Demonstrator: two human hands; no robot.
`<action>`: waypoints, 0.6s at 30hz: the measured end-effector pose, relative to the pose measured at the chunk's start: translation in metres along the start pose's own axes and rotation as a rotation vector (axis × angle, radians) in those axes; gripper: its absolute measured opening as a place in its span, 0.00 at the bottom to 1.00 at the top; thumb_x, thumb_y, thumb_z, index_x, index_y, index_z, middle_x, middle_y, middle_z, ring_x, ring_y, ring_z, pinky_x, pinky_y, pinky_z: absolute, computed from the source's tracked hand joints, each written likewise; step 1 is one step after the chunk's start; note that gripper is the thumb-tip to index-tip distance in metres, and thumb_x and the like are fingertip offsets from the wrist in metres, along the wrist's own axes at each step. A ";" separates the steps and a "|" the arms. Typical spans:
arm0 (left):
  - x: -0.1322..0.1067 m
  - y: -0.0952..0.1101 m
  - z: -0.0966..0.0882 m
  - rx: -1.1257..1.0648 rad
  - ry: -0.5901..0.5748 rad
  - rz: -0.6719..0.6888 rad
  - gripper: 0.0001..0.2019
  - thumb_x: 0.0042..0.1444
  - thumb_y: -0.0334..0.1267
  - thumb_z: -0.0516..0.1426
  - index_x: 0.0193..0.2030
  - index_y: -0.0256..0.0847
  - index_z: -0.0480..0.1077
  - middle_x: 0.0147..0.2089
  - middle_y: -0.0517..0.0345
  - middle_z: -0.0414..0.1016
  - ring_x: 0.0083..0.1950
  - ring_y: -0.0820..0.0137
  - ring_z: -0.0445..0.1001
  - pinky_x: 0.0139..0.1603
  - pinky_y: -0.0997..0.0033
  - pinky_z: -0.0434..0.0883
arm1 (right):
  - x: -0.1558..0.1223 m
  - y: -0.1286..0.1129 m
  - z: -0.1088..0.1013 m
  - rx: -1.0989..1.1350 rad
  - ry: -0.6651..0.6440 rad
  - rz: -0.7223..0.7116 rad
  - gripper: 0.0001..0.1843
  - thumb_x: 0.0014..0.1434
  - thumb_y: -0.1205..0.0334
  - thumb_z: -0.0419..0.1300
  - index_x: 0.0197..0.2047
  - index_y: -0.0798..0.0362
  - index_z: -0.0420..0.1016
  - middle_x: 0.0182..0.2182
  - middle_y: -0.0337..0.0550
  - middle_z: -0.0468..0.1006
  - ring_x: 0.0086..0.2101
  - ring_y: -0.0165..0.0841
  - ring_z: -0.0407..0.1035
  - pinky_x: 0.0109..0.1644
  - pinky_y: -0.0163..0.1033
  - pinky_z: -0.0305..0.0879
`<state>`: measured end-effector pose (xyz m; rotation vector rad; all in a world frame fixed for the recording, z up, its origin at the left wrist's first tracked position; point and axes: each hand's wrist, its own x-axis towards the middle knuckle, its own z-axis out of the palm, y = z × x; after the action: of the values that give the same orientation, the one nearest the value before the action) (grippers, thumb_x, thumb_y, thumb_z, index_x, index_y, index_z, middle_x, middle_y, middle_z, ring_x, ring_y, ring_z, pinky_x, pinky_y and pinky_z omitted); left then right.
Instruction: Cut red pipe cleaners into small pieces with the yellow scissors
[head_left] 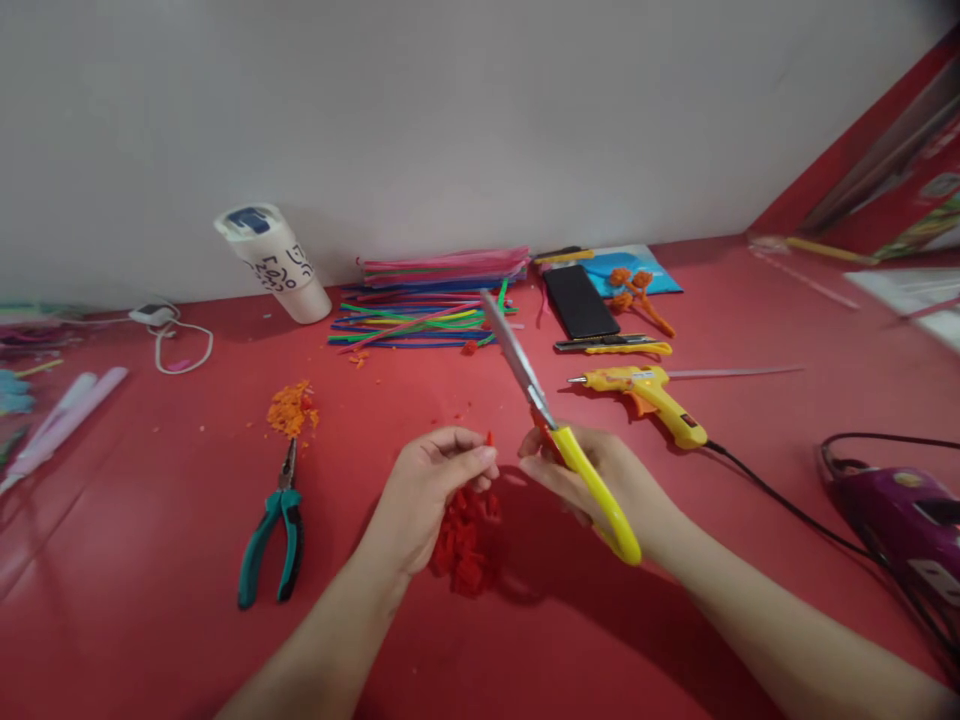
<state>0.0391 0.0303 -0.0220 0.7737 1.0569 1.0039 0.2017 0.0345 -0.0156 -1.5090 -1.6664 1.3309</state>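
Note:
My left hand (442,475) pinches a small red fuzzy piece (490,439) between thumb and fingertips; only its tip shows. In my right hand (592,470) is a pair of scissors (525,370) with yellow handles, the blades pointing up and away and to the left. Their blades look closed together and stand apart from the red piece. Below my left hand lies a heap of short red fuzzy pieces (461,550), partly hidden by that hand. Red crumbs are scattered on the red table (352,640) just beyond it.
Left lie teal-handled pliers (277,530) and orange fuzzy scraps (291,407). Behind are a white tumbler (281,270), bundled coloured pipe cleaners (420,320) and a black phone (581,302). A utility knife (626,346), a yellow glue gun (645,390) and its cord sit right, near a purple device (907,520).

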 end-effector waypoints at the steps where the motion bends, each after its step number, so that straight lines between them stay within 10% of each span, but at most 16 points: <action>1: 0.001 0.001 -0.001 -0.022 0.010 0.011 0.03 0.44 0.33 0.60 0.26 0.35 0.69 0.22 0.61 0.71 0.24 0.81 0.66 0.28 0.82 0.63 | 0.000 0.002 -0.001 -0.063 -0.018 -0.051 0.10 0.51 0.54 0.53 0.28 0.52 0.61 0.17 0.30 0.60 0.17 0.24 0.56 0.20 0.30 0.52; 10: 0.008 0.007 -0.012 -0.218 0.229 0.210 0.02 0.41 0.30 0.61 0.25 0.36 0.71 0.24 0.61 0.73 0.27 0.78 0.70 0.30 0.80 0.66 | -0.001 0.019 0.002 -0.900 -0.010 -0.235 0.18 0.56 0.46 0.45 0.33 0.53 0.59 0.18 0.40 0.69 0.19 0.33 0.64 0.22 0.34 0.41; 18: 0.010 0.009 -0.018 -0.218 0.289 0.332 0.01 0.43 0.29 0.58 0.25 0.37 0.72 0.24 0.62 0.72 0.26 0.79 0.68 0.30 0.79 0.65 | -0.001 0.033 0.008 -1.075 0.041 -0.410 0.20 0.58 0.47 0.43 0.37 0.57 0.61 0.16 0.40 0.71 0.17 0.35 0.65 0.21 0.36 0.38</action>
<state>0.0212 0.0431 -0.0233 0.6479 1.0601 1.5237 0.2093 0.0276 -0.0480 -1.5004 -2.6590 0.1159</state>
